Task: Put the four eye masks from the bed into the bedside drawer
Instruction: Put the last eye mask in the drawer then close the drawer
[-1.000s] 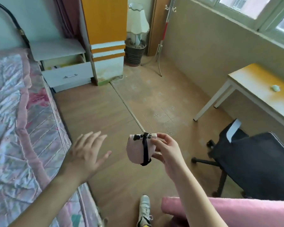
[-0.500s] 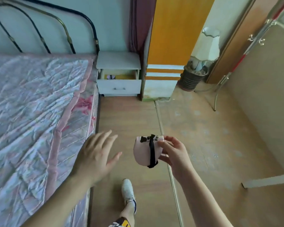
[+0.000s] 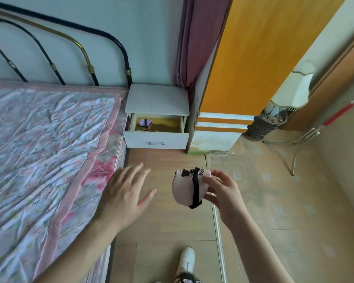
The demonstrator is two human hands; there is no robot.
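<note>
A folded pink eye mask (image 3: 184, 187) with a black strap hangs above the floor, pinched in my right hand (image 3: 221, 190). My left hand (image 3: 125, 190) is empty beside it, fingers spread, near the edge of the bed (image 3: 49, 150). Ahead stands the white bedside table (image 3: 157, 101) with its drawer (image 3: 155, 139) pulled open. A purplish eye mask (image 3: 145, 123) lies at the left of the drawer. No eye masks show on the visible part of the flowered bedspread.
An orange and white wardrobe (image 3: 243, 78) stands right of the bedside table, with a pink curtain (image 3: 194, 37) behind. A lamp in a ribbed basket (image 3: 264, 127) and a metal stand (image 3: 307, 137) are farther right. My white shoe (image 3: 187, 260) is on the wooden floor.
The view has swung left from the desk and chair toward the bedside table and come closer to it. My right hand still holds the pink mask; my left hand stays spread.
</note>
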